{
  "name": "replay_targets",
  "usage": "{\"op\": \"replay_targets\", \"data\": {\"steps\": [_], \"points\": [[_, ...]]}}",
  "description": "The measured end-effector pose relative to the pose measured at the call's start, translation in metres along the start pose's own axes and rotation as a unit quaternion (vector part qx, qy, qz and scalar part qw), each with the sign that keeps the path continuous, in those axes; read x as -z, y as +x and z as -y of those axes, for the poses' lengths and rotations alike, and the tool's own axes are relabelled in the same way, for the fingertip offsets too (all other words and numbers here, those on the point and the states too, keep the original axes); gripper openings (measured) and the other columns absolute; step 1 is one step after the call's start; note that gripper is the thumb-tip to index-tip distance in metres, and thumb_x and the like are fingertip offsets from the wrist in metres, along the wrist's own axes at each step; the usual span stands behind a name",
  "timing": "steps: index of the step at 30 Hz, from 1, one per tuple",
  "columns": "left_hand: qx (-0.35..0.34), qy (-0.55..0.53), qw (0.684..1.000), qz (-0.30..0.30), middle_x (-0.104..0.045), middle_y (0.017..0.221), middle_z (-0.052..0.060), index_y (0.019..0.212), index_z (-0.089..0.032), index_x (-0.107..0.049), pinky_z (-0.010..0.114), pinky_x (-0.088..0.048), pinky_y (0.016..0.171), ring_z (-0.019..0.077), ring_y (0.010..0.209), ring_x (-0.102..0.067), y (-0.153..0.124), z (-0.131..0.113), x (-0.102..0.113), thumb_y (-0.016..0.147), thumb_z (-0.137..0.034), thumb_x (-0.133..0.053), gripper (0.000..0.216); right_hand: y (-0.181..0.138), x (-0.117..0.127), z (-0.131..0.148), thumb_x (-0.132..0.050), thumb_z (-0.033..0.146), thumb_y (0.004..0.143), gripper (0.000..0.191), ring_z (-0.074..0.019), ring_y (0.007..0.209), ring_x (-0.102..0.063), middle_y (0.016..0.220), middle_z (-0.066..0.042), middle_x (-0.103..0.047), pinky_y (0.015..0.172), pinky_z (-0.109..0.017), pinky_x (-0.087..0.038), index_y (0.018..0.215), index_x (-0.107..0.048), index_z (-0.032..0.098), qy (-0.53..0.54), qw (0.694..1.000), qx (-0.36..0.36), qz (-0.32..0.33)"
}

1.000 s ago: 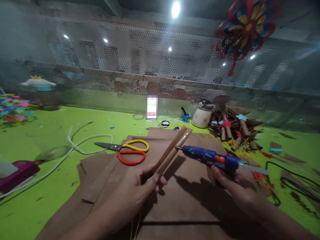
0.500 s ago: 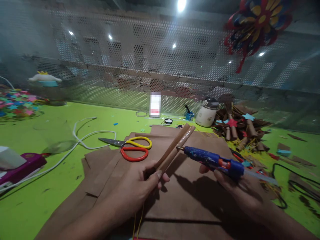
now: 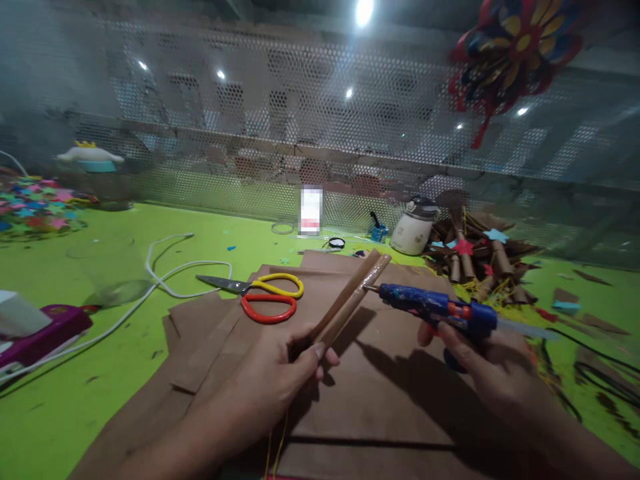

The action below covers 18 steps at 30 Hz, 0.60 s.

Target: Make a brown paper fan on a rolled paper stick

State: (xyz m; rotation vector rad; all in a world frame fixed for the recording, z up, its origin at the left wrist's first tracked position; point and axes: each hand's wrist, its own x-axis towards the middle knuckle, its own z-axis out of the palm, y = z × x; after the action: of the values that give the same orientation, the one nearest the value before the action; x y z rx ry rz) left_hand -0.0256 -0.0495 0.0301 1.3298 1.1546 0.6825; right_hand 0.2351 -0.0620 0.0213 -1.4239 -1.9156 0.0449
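My left hand [image 3: 295, 363] is closed around the lower end of a rolled brown paper piece [image 3: 345, 303], which slants up and away to the right. Shiny glue shows along its upper right part. My right hand [image 3: 480, 360] grips a blue glue gun [image 3: 435, 307], with a clear glue stick [image 3: 525, 328] sticking out of its back. The gun's metal tip is at the rolled paper's right side, touching or nearly touching it. Under both hands lie large brown paper sheets [image 3: 390, 420]. Scissors [image 3: 270, 299] with one yellow and one red handle rest on the sheets, left of the roll.
A white cable [image 3: 170, 287] runs left to a purple power strip [image 3: 55, 330]. Behind are a phone [image 3: 311, 210] and a white bottle [image 3: 413, 230]. Brown paper rolls with stars [image 3: 465, 247] pile up at right; coloured stars [image 3: 40, 207] lie far left.
My right hand and the glue gun have moved slightly right, the tip a little up along the roll. More shiny glue shows on the paper. My left hand has stayed put.
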Motion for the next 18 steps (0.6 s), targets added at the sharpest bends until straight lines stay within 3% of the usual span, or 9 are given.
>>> {"op": "replay_targets", "data": {"steps": [8,14,18], "points": [[-0.015,0.021,1.000,0.001,-0.048,0.056,-0.003,0.082,-0.012,-0.059,0.018,-0.029,0.043,0.0073,0.046,-0.043,0.001,0.003,0.002,0.080,-0.037,-0.051,0.026,-0.002,-0.001,0.002,-0.045,0.046,0.086,0.038,-0.0164,0.055,-0.060,0.061,-0.002,-0.065,0.052,-0.025,-0.048,0.066,-0.065,0.020,-0.014,1.000,-0.010,-0.010],[-0.018,0.019,1.000,0.000,-0.049,0.057,-0.003,0.080,-0.013,-0.059,0.019,-0.029,0.043,0.0072,0.045,-0.042,-0.001,0.002,0.001,0.079,-0.037,-0.051,0.025,-0.006,-0.005,0.011,-0.047,0.041,0.085,0.033,-0.0142,0.046,-0.056,0.052,0.000,-0.058,0.043,-0.022,-0.046,0.066,-0.064,0.021,0.002,1.000,0.030,0.010],[-0.016,0.034,0.999,0.002,-0.050,0.059,-0.002,0.083,-0.013,-0.060,0.019,-0.029,0.043,0.0072,0.046,-0.043,-0.001,0.000,0.001,0.081,-0.037,-0.050,0.027,-0.010,-0.008,0.008,-0.050,0.039,0.083,0.027,-0.0153,0.049,-0.060,0.057,0.000,-0.064,0.046,-0.022,-0.050,0.071,-0.066,0.021,0.002,0.999,0.053,-0.003]]}}
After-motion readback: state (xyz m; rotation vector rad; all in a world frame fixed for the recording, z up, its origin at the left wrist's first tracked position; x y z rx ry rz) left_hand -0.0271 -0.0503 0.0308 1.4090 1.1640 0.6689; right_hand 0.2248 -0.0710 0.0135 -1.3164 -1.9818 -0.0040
